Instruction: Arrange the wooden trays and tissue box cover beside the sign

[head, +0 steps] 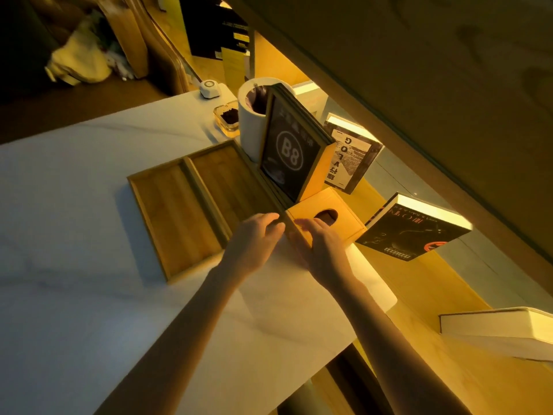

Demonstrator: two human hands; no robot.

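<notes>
Two shallow wooden trays lie side by side on the white table (74, 235): the left tray (173, 217) and the right tray (233, 178), which reaches the black "B8" sign (288, 154). The sign stands upright in a wooden frame. Just in front of it sits the square wooden tissue box cover (317, 209) with an oval slot on top. My left hand (257, 238) touches the near corner of the right tray, beside the cover's left edge. My right hand (320, 250) rests on the cover's near left side, fingers curled against it.
A white cylindrical bin (250, 127) stands behind the sign, with a glass ashtray (227, 116) and a small white device (209, 88) beyond. Books (416, 229) lean on the yellow ledge at right, another book (350, 157) behind the sign. The table edge runs near my right forearm.
</notes>
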